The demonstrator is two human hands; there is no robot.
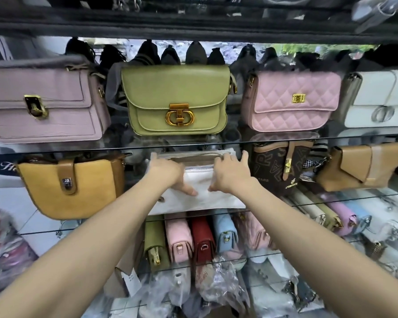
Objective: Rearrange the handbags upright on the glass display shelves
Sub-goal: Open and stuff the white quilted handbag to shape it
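Handbags on upper shelf already upright; white bag prob. unfinished, left hand & right hand gripping it.

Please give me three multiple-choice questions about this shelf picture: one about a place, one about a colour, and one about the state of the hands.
1. Where is the white bag that both hands touch?
A. on the middle shelf, between the mustard bag and the brown monogram bag
B. on the upper shelf
C. on the floor

2. What colour is the bag directly above it?
A. red
B. olive green
C. black

3. How are the hands?
A. both hang idle
B. both hold the white bag
C. one holds a red bag

Answers:
1 A: the white bag sits between the mustard bag and the brown monogram bag.
2 B: the olive green bag stands on the shelf above.
3 B: the left hand and right hand grip its sides.
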